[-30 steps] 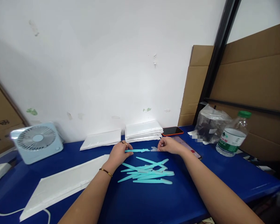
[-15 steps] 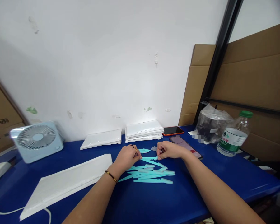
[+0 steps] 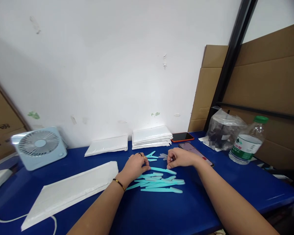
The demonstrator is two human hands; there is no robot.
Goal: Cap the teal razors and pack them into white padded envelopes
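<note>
Turquoise, slim and straight, a stick (image 3: 163, 170) lies between the two hands, its narrow end at the left hand (image 3: 135, 165) and its broader end just under the fingertips of the right hand (image 3: 181, 157). The left thumb and fingers pinch closed on that narrow end. The right fingers are curled in toward the thumb; whether they grip anything I cannot tell. Both forearms reach forward over the blue worktop (image 3: 186, 212), converging, wrists bent and knuckles up. A loose pile of similar sticks (image 3: 159, 183) lies nearer the person.
</note>
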